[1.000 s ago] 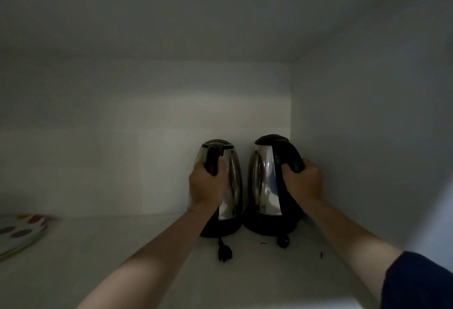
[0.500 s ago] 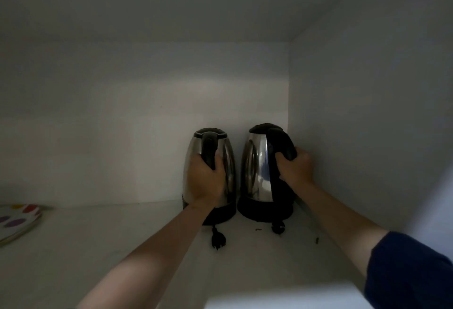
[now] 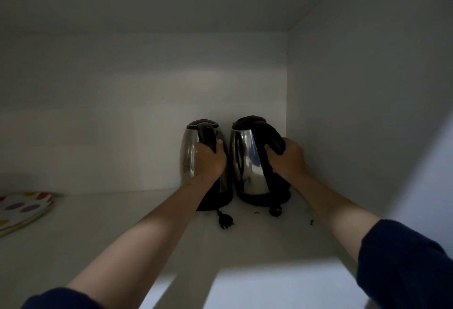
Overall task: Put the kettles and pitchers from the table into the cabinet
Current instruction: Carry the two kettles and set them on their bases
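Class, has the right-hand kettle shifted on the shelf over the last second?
Cannot tell: the right-hand kettle keeps its place by the side wall; the camera moved.

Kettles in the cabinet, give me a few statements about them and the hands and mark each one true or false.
1. Each of the hands grips a kettle handle: the left hand on the left kettle, the right hand on the right kettle. True.
2. The kettles lie on their sides. False: both stand upright on the cabinet shelf.
3. The kettles sit near the right back corner. True.
4. A spotted plate lies between the kettles. False: it lies at the far left of the shelf.
5. A plug lies in front of the left kettle. True.
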Motion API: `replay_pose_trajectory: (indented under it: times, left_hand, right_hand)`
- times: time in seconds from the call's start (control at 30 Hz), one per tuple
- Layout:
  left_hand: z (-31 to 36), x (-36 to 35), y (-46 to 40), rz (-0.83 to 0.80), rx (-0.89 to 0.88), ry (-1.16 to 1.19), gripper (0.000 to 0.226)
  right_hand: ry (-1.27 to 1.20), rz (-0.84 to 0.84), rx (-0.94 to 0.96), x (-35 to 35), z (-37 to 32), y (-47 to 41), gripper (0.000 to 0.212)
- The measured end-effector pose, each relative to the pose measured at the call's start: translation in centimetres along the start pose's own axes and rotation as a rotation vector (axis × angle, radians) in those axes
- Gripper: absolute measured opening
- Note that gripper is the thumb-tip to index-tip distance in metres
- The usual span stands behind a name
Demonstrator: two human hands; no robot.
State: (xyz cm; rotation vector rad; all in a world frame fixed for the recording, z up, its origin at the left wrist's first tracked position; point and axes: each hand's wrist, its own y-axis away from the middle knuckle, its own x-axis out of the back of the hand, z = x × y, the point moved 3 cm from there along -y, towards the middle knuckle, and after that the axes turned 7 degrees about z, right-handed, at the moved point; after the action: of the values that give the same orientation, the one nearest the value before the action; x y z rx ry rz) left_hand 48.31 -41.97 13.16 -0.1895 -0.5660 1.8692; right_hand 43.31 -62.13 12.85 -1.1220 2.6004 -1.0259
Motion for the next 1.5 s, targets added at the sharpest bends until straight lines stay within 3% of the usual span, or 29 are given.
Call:
replay_pose_trajectory:
  times: [0.2,0.5,0.57,0.7,0.8,0.97,1.2,1.5]
  left_hand:
    - [0.1,0.5,-0.4,-0.078,0.064,-0.022,0.066]
    - [1.0,-0.3,0.2,-0.273,0.136,-0.060,0.078]
    - [1.5,-0.8,0.4,-0.324,0.177,-0.057,0.082]
    - [1.6,-1.8,0.9,-0.351,0.204,-0.058,0.077]
    - [1.8,-2.2,1.1,-0.355,0.191,-0.074,0.076]
    - [2.1,-2.2,1.2,-0.349,0.240,-0.034,0.086]
    - [2.7,-2.3,1.8,-0.360,0.160,-0.031,0.086]
    - [1.8,-0.4,1.0,-0.325,0.088,-0.096,0.057]
  right_hand:
    - [0.069,0.182,-0.072,-0.2,0.3,-0.2,0.021]
    - [0.144,-0.025,-0.128,-0.6,0.7,-1.6,0.028]
    - [0.307,-0.029,-0.035,0.4,0.4,-1.7,0.036]
    - [0.567,0.019,0.327,1.7,0.5,-1.0,0.043]
    - [0.637,0.010,0.338,1.6,1.0,-0.8,0.060]
    - [0.602,-0.054,0.290,0.1,-0.5,0.3,0.072]
    - [0.527,-0.071,0.399,-2.6,-1.4,1.0,0.076]
    - [0.535,-0.141,0.374,1.0,0.2,-0.5,0.077]
